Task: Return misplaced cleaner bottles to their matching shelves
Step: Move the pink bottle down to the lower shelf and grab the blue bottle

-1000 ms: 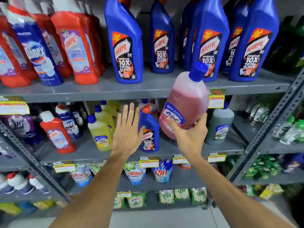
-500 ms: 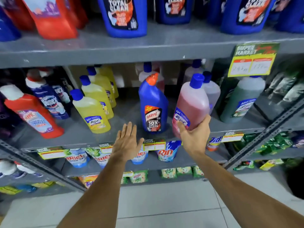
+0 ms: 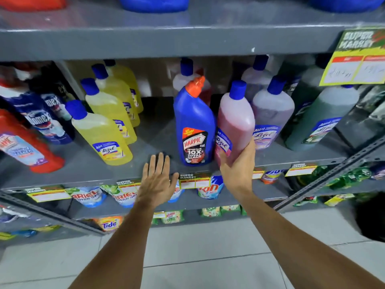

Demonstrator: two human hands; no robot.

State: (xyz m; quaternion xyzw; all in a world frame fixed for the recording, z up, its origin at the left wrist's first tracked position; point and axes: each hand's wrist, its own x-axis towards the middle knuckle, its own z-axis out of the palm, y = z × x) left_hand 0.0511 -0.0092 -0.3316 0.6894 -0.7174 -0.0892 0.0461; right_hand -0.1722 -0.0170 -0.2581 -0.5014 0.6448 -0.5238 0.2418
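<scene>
The right hand [image 3: 236, 163] wraps its fingers round the bottom of the pink bottle [image 3: 235, 122], which looks full, heavy and smooth. Low down seems a good place to hold it. The left hand [image 3: 157, 180] is flat, open and holds nothing.

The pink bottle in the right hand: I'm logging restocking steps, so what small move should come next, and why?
Probably set the pink bottle down upright and let go. The right hand grips its base at the shelf edge, beside the blue Harpic bottle and ahead of similar blue-capped bottles. The left hand is open and empty.
</scene>
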